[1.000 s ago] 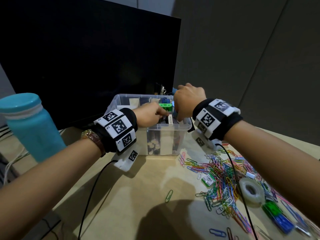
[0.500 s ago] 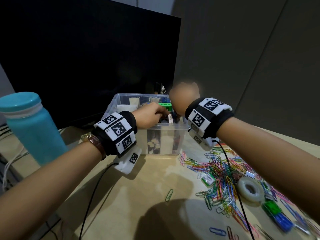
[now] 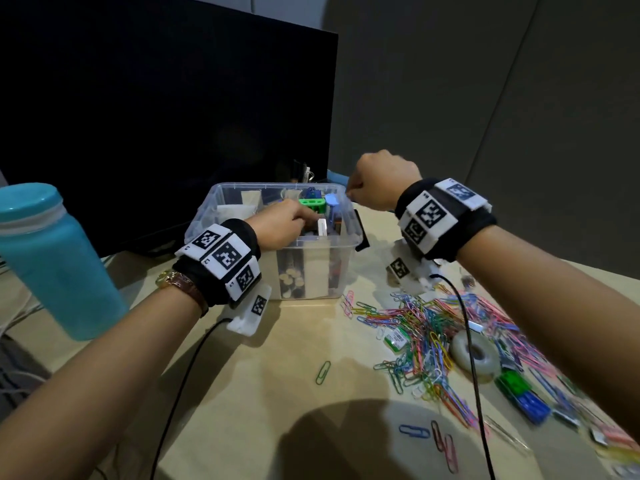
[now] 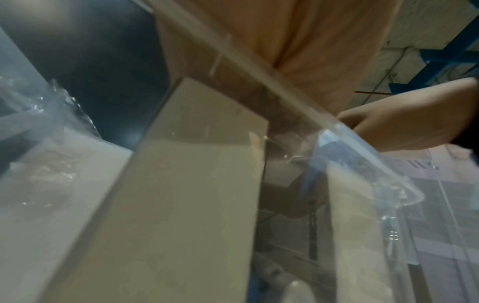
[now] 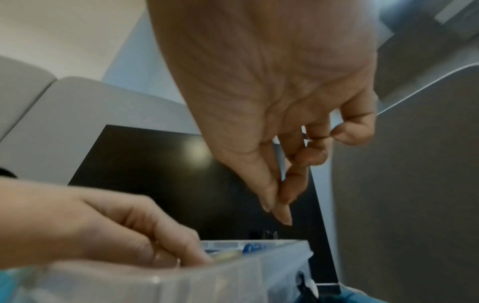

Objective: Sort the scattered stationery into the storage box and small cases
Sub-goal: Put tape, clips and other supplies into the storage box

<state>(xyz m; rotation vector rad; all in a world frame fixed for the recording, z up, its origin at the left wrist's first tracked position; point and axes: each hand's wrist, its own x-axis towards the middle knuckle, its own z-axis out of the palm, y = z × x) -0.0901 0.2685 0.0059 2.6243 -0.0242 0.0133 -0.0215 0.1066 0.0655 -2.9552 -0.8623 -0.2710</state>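
A clear storage box (image 3: pixel 341 237) stands before the monitor and holds small cases and a green holder (image 3: pixel 312 203). My left hand (image 3: pixel 304 219) reaches inside the box, its fingers bent down among the contents beside a white case (image 3: pixel 322 227); what they hold is hidden. In the right wrist view the left hand (image 5: pixel 186 256) dips behind the box rim (image 5: pixel 181 283). My right hand (image 3: pixel 349 194) hovers above the box's right rear corner. The right hand (image 5: pixel 277 203) has curled fingers, thumb tip against forefinger tip, with nothing seen between them.
A heap of coloured paper clips (image 3: pixel 426 327) covers the table at right, with a tape roll (image 3: pixel 476 355) and green and blue cases (image 3: pixel 519 393). Loose clips (image 3: pixel 323 372) lie nearer me. A teal bottle (image 3: pixel 59 265) stands left, a dark monitor (image 3: pixel 156 116) behind.
My right hand has lifted from over the box and drawn up and to the right. The left hand has stayed inside the box.
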